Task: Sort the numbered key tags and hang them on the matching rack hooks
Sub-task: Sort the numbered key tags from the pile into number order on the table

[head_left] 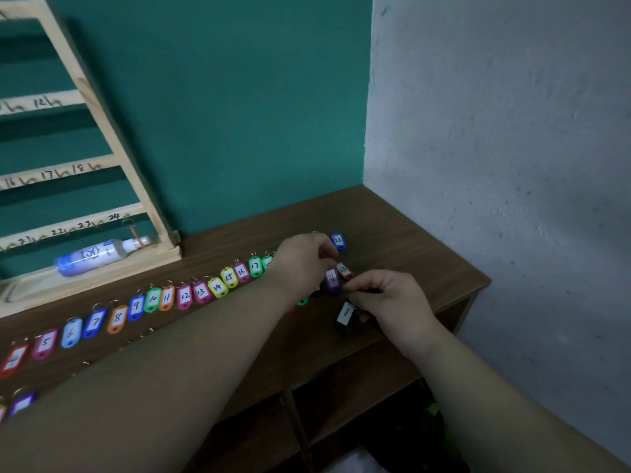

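Black tag [344, 317] lies nearest, just beside R hand [392, 302]. R hand pinches purple tag [333, 281] at the row's end on table [426, 261]. L hand [304, 261] fingers are curled by its top; hold can't be told. Recommended: read the no. first, seat it in sequence past tag 17 [255, 266], label up. Don't nudge red tag [344, 270] beyond. Rack [102, 131] stands far left.

Dim, even indoor light; soft focus throughout, wide-angle bending at edges, perhaps slight motion blur.
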